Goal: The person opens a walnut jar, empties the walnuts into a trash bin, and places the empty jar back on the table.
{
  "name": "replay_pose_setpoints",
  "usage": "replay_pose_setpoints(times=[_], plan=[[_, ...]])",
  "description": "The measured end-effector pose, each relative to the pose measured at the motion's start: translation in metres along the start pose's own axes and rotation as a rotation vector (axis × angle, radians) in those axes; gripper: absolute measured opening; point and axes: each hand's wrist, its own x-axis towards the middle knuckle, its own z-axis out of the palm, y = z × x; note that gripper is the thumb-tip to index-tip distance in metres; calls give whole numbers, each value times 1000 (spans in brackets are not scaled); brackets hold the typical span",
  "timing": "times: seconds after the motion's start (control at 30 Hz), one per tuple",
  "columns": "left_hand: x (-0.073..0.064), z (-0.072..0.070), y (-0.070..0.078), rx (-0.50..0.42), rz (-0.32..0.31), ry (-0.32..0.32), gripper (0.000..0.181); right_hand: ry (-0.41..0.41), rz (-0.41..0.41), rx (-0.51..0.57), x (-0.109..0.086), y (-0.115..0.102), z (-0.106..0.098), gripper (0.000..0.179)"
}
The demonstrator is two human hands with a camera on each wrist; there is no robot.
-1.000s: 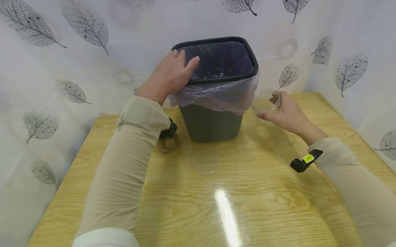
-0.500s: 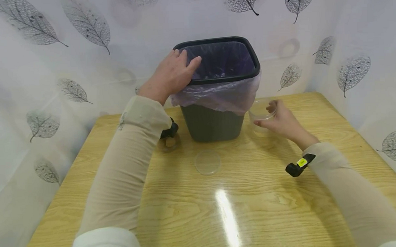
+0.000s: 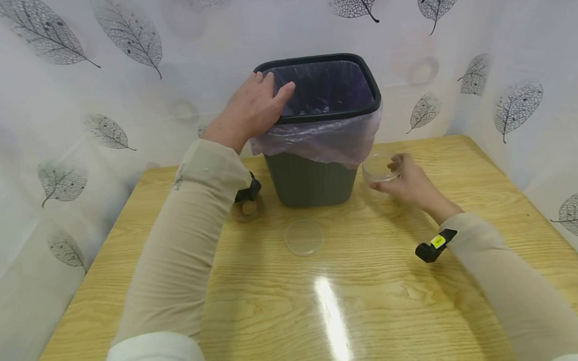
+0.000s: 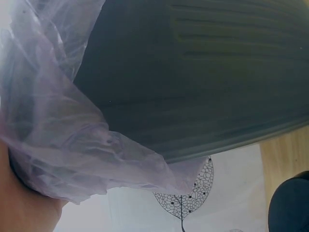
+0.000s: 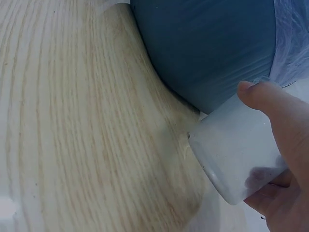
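A dark grey trash can (image 3: 312,182) with a black rim stands near the back of the table, lined with a pale purple plastic bag (image 3: 321,139). My left hand (image 3: 253,104) holds its rim at the left front corner, fingers over the edge and thumb across the front. To the can's right, my right hand (image 3: 408,181) grips a clear round plastic container (image 5: 236,145) by its side, thumb in front. In the right wrist view the container is low over the wood; whether its base touches the table cannot be told.
A clear round disc (image 3: 304,237), like a lid, lies flat before the can. Partly under the left wrist's black camera (image 3: 248,190) sits another clear round item (image 3: 247,209) with something tan inside. A leaf-patterned curtain (image 3: 198,40) encloses the table (image 3: 370,305).
My right hand has lowered the clear container beside the trash can and shifted it slightly left. The left hand stays on the rim.
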Motion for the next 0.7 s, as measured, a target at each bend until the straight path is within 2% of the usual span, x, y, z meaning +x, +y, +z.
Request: replay_pose_setpoints(times=[0.5, 0.7], plan=[[-2, 1, -1, -16, 18, 15, 79, -39, 1, -39, -4, 11, 2, 100], [-4, 2, -2, -54, 19, 33, 79, -51, 17, -29, -4, 9, -2, 115]])
